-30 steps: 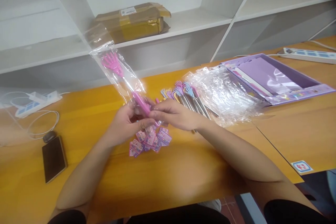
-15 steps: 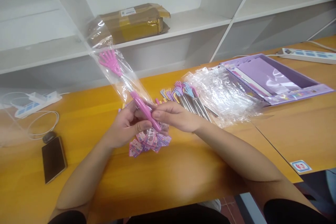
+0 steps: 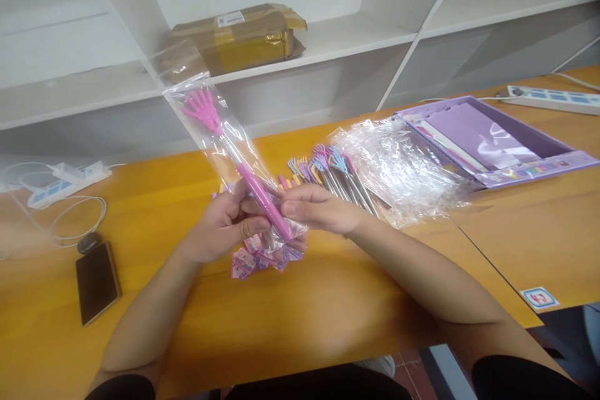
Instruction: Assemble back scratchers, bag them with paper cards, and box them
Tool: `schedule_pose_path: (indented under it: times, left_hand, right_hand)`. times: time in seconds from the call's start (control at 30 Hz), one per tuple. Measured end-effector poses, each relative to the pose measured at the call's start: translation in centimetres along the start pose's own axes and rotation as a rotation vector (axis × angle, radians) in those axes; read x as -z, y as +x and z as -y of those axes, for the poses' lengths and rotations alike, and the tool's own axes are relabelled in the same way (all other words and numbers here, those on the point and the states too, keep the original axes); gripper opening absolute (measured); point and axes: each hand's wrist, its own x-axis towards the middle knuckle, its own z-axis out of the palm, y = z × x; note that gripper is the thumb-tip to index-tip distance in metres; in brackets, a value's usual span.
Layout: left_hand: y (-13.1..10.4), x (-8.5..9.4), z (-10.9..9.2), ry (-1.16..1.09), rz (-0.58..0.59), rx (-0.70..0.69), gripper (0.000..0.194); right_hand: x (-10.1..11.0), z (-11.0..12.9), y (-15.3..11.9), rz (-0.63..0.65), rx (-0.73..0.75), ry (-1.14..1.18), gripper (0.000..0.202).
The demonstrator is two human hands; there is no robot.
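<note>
A pink hand-shaped stick [image 3: 267,205] with a metal shaft lies inside a clear plastic bag [image 3: 218,150], tilted with its pink hand at the upper left. My left hand [image 3: 225,222] is closed around the bagged handle from the left. From the right, my right hand [image 3: 319,207] pinches the bag beside the lower handle. Beneath my hands are small pink and purple printed cards [image 3: 248,262]. Several hand-shaped heads on metal rods [image 3: 349,181] lie to the right of my hands, and colored handles [image 3: 288,182] show partly behind them.
Clear plastic bags [image 3: 403,172] are heaped right of the rods, against an open purple box [image 3: 510,137]. A phone [image 3: 97,282] and a power strip [image 3: 70,184] are at left, another strip [image 3: 553,99] at far right. A taped carton [image 3: 239,40] stands on the shelf.
The pink stick has slid slightly lower and to the right, its handle end now farther down in the bag. Both hands keep nearly the same places.
</note>
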Motion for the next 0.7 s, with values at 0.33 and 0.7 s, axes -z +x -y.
schedule_pose_path:
  times: [0.33,0.7]
  left_hand:
    - [-0.1,0.2,-0.5,0.217,-0.132,-0.12,0.037]
    - [0.9,-1.3,0.3,0.271,-0.164,-0.069,0.028]
  right_hand:
    - [0.5,0.2,0.4,-0.111,-0.003,-0.126,0.03]
    - [0.3,0.4,0.3,-0.179,0.055,-0.696,0.027]
